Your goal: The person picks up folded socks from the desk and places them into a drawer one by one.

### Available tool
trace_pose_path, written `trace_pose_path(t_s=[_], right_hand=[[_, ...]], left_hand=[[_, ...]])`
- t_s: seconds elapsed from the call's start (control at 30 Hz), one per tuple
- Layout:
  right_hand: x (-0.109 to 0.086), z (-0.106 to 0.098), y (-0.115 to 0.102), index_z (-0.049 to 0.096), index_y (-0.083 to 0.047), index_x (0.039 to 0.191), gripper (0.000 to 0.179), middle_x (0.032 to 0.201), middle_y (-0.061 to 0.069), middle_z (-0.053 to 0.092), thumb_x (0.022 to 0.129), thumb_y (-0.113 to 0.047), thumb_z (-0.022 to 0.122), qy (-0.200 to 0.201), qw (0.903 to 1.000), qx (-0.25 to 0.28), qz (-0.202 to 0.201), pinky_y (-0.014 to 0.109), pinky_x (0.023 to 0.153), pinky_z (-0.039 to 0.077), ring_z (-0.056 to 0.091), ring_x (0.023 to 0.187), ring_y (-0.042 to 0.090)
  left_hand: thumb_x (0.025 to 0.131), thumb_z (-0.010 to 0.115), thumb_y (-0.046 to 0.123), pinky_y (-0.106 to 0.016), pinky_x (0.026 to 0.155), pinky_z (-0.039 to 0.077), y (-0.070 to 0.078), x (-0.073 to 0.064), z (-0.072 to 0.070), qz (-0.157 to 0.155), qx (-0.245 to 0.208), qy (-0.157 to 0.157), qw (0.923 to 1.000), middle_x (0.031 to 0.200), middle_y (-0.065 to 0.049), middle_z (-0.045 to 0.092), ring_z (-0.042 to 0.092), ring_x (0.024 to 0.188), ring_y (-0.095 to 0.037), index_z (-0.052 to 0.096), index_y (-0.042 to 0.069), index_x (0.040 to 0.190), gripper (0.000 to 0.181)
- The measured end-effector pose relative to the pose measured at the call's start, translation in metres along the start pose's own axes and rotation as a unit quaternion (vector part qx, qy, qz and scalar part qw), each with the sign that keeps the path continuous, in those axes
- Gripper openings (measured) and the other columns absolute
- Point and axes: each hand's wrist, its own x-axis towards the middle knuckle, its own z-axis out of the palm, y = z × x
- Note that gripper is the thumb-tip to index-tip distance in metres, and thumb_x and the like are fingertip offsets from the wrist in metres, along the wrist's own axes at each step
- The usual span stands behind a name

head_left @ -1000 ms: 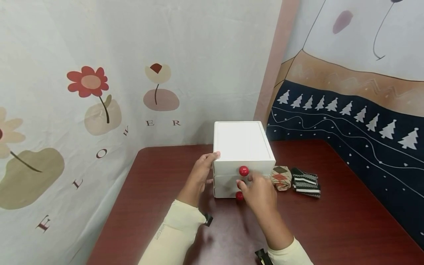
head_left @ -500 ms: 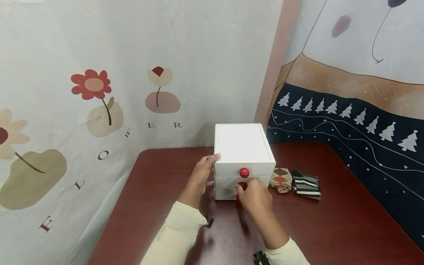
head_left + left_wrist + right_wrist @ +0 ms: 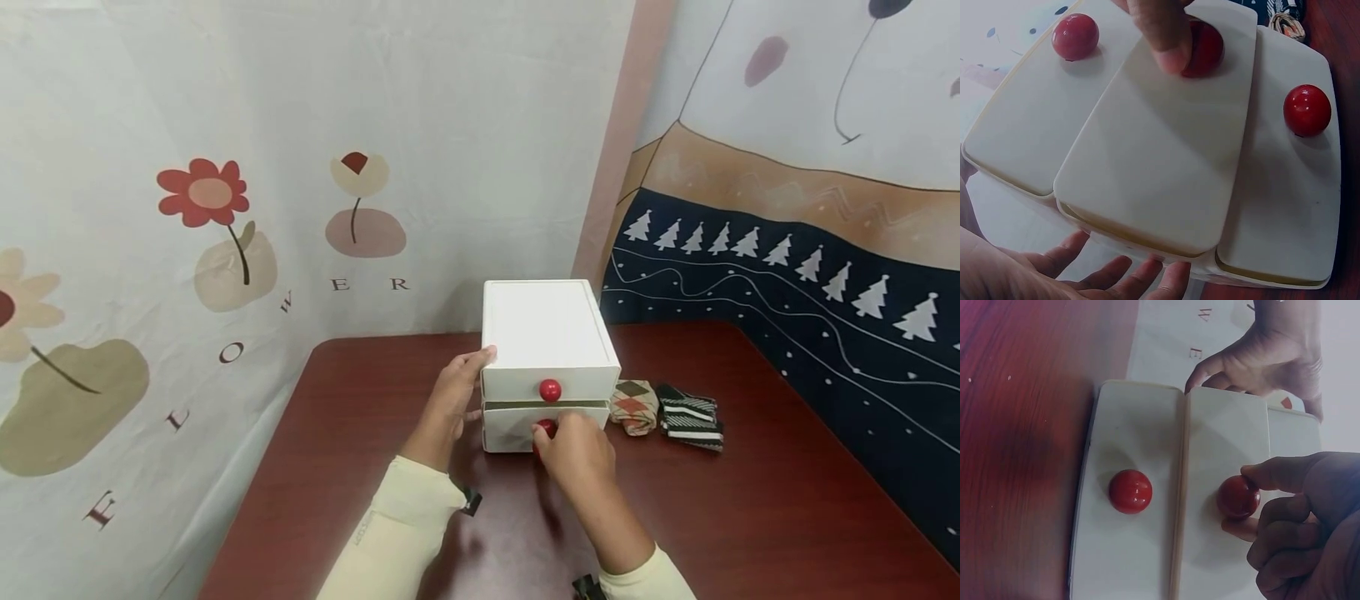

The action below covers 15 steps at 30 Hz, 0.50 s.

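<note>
Pinching the middle red knob [image 3: 1239, 497] between thumb and finger, the right hand [image 3: 577, 450] had a proper grasp, with the middle drawer [image 3: 1154, 162] sitting slightly proud of its neighbours. The white box [image 3: 547, 321] stood on the brown table [image 3: 375, 375], argyle bundle [image 3: 636, 408] just beside it. The left hand [image 3: 455, 392] only rested along the box's left side, thumb on the top edge — bracing, I'd guess. Honestly, that knob looked slick and round, so a light pinch could've slipped. And a hard tug with weak bracing might've dragged the whole box — or popped the drawer out.
</note>
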Motion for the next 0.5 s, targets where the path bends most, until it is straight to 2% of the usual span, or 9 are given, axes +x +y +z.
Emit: trace_pose_path(t_s=[0.23, 0.5], right_hand=[[-0.011, -0.010, -0.002, 0.057, -0.014, 0.059, 0.050, 0.074, 0.012, 0.068, 0.095, -0.036, 0.084, -0.032, 0.9991, -0.028, 0.001, 0.049, 0.057, 0.050, 0.064, 0.064, 0.029], [-0.024, -0.017, -0.002, 0.055, -0.015, 0.060, 0.051, 0.072, 0.008, 0.063, 0.095, -0.038, 0.084, -0.046, 0.9981, -0.040, -0.010, 0.050, 0.057, 0.050, 0.063, 0.064, 0.028]], left_hand=[[0.097, 0.070, 0.062, -0.074, 0.111, 0.046, 0.001, 0.000, -0.001, 0.001, -0.004, -0.004, 1.0000, 0.151, -0.019, 0.061, 0.056, 0.144, -0.039, 0.058, 0.012, 0.150, 0.074], [0.097, 0.070, 0.064, -0.071, 0.107, 0.049, -0.001, -0.001, -0.001, 0.003, 0.007, 0.000, 1.0000, 0.154, -0.018, 0.059, 0.054, 0.145, -0.041, 0.057, 0.012, 0.152, 0.077]])
